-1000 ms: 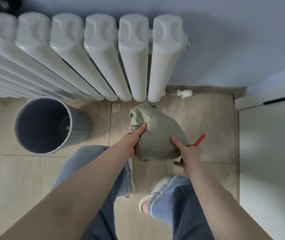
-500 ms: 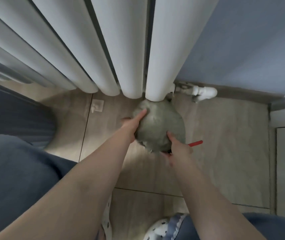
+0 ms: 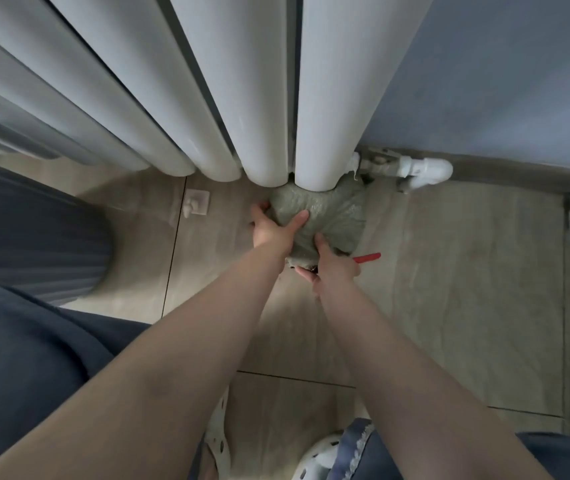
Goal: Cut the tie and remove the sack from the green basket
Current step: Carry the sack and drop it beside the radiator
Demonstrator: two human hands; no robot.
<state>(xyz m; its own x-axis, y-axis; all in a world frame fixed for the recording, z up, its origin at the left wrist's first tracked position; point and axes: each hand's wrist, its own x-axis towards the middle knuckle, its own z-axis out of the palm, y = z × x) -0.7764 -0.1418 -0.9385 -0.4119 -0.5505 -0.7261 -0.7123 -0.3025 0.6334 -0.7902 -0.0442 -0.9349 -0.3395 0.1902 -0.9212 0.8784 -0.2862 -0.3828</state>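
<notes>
The sack (image 3: 325, 216), grey-green and bulging, sits on the floor (image 3: 449, 271) under the white radiator (image 3: 311, 98), the left hand (image 3: 273, 230) gripping its side, the right hand (image 3: 332, 268) gripping its near edge together with a red-handled tool (image 3: 368, 257).

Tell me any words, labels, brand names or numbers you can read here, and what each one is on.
None: no readable text shows anywhere in this view.
The green woven sack, gripped by the left hand and right hand, shows only its weave.
The red-handled tool, the white radiator and the grey ribbed bin carry no visible markings.
</notes>
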